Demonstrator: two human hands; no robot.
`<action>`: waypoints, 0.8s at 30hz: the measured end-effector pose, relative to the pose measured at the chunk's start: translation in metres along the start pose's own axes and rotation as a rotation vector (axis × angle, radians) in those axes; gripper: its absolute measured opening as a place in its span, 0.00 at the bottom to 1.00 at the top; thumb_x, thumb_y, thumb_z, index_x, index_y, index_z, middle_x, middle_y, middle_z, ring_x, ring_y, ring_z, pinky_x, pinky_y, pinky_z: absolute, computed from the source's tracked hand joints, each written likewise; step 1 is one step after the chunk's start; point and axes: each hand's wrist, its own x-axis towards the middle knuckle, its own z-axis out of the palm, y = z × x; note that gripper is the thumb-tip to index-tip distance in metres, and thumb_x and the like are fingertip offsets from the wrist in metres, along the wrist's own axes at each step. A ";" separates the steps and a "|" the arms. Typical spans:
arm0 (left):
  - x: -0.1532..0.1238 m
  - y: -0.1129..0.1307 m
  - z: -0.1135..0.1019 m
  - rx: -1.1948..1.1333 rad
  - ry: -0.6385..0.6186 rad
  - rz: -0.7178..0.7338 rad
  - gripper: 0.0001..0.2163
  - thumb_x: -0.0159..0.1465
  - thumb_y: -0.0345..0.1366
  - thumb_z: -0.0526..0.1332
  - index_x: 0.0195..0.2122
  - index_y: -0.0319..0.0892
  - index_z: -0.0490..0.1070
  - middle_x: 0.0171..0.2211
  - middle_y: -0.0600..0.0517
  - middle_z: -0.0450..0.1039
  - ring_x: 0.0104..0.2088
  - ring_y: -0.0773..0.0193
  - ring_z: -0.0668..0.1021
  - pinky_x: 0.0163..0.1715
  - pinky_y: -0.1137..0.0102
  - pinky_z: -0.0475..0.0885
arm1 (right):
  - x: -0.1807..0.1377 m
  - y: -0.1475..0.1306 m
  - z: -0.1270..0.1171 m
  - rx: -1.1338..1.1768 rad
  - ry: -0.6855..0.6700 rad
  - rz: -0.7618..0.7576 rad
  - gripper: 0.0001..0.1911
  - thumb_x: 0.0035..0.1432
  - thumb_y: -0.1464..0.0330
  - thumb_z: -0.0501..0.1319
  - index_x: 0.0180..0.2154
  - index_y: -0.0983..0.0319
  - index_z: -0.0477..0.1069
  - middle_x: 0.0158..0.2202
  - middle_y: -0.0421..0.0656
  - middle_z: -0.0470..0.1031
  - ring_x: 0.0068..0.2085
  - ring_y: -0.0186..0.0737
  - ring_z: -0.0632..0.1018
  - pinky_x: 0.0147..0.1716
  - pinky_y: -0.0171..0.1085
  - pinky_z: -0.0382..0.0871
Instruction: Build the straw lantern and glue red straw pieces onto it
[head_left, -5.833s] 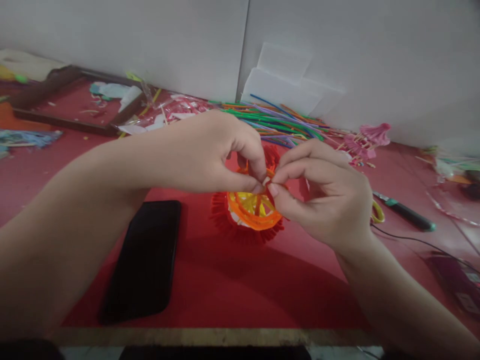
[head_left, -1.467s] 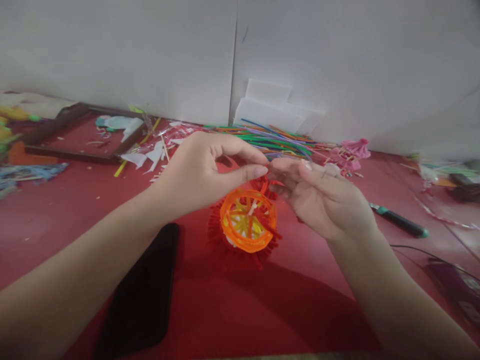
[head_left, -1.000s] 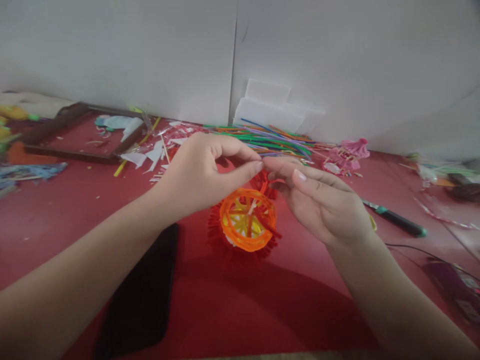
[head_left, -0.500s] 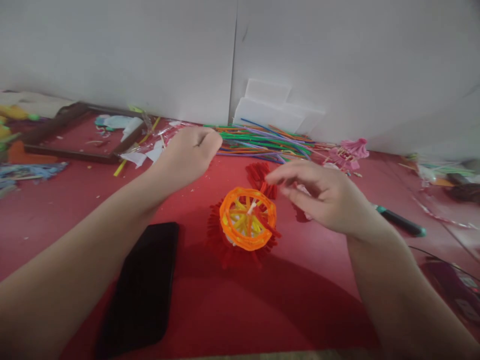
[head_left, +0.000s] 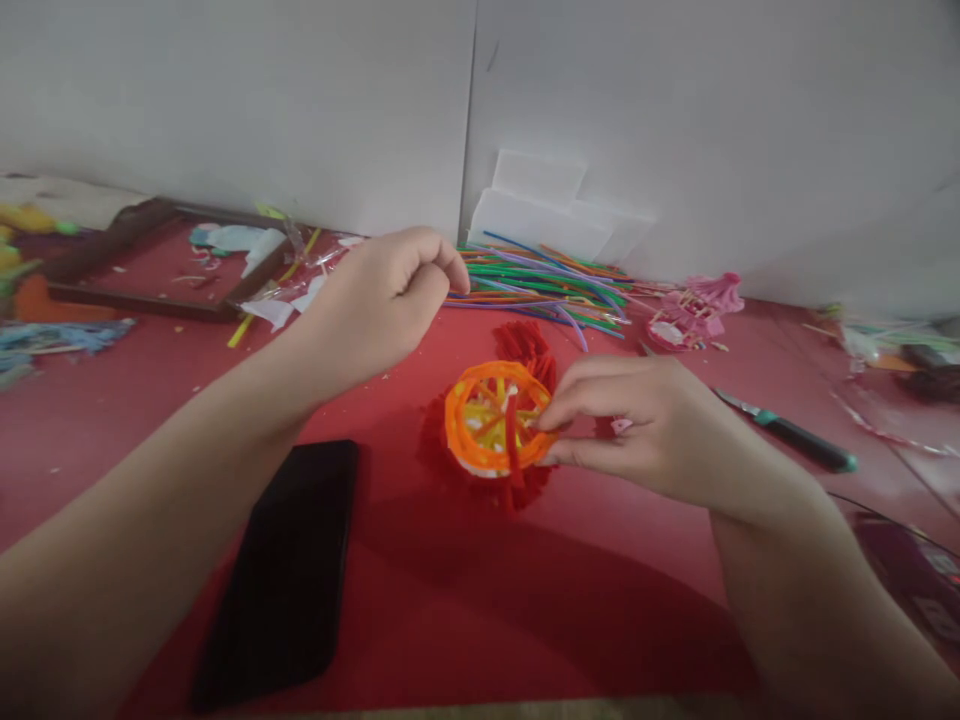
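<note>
A small round craft piece with an orange rim stands on the red table, yellow spokes crossing inside it. Red fuzzy strips fan out below its rim, and one short red strip lies across its front. My right hand pinches the right edge of the rim between thumb and fingers. Above and left of the piece, my left hand hovers with curled fingers; whatever they may hold is hidden. A bundle of red fuzzy strips lies just behind the piece.
Colored pipe cleaners lie by the wall, beside a pink craft piece. A utility knife rests at right. A black phone lies at front left, and a brown frame with scraps sits farther back.
My right hand has come down and left onto the rim, and the craft piece has turned and tilted slightly. My left hand has risen a little, its fingers bending downward.
</note>
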 end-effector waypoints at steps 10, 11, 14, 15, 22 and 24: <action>-0.001 0.003 -0.011 -0.208 -0.383 0.146 0.10 0.63 0.42 0.63 0.43 0.48 0.79 0.41 0.54 0.81 0.41 0.61 0.81 0.39 0.71 0.74 | 0.000 -0.017 0.005 0.057 0.225 0.133 0.08 0.62 0.61 0.64 0.33 0.56 0.78 0.28 0.38 0.79 0.27 0.33 0.75 0.25 0.33 0.65; -0.001 0.002 -0.012 -0.206 -0.428 0.156 0.10 0.63 0.43 0.64 0.44 0.50 0.79 0.41 0.55 0.81 0.41 0.62 0.81 0.39 0.71 0.74 | 0.001 -0.016 0.004 0.051 0.260 0.149 0.08 0.63 0.62 0.63 0.32 0.56 0.77 0.27 0.37 0.78 0.26 0.33 0.75 0.24 0.33 0.64; -0.001 0.000 -0.013 -0.188 -0.495 0.185 0.11 0.60 0.45 0.67 0.44 0.55 0.81 0.43 0.57 0.82 0.42 0.62 0.81 0.41 0.71 0.74 | 0.002 -0.014 0.004 0.054 0.317 0.208 0.09 0.64 0.63 0.61 0.32 0.57 0.78 0.26 0.38 0.77 0.24 0.32 0.73 0.22 0.34 0.64; -0.001 0.001 -0.012 -0.186 -0.500 0.194 0.11 0.59 0.47 0.68 0.43 0.56 0.81 0.43 0.57 0.82 0.43 0.61 0.81 0.42 0.71 0.73 | 0.002 -0.012 0.005 0.060 0.324 0.226 0.10 0.64 0.63 0.61 0.33 0.57 0.78 0.26 0.38 0.77 0.24 0.32 0.73 0.21 0.33 0.64; -0.004 0.011 -0.007 -0.252 -0.494 0.175 0.07 0.57 0.45 0.69 0.35 0.53 0.83 0.37 0.55 0.82 0.40 0.60 0.82 0.42 0.69 0.76 | 0.002 -0.006 0.003 0.057 0.367 0.298 0.10 0.63 0.60 0.62 0.35 0.58 0.78 0.28 0.40 0.78 0.25 0.33 0.73 0.22 0.33 0.65; -0.005 0.012 -0.007 -0.230 -0.479 0.195 0.06 0.59 0.44 0.68 0.34 0.52 0.83 0.37 0.55 0.82 0.38 0.60 0.82 0.42 0.68 0.76 | -0.002 -0.002 -0.007 0.050 0.385 0.354 0.11 0.61 0.57 0.64 0.39 0.56 0.78 0.34 0.41 0.80 0.29 0.36 0.76 0.24 0.34 0.68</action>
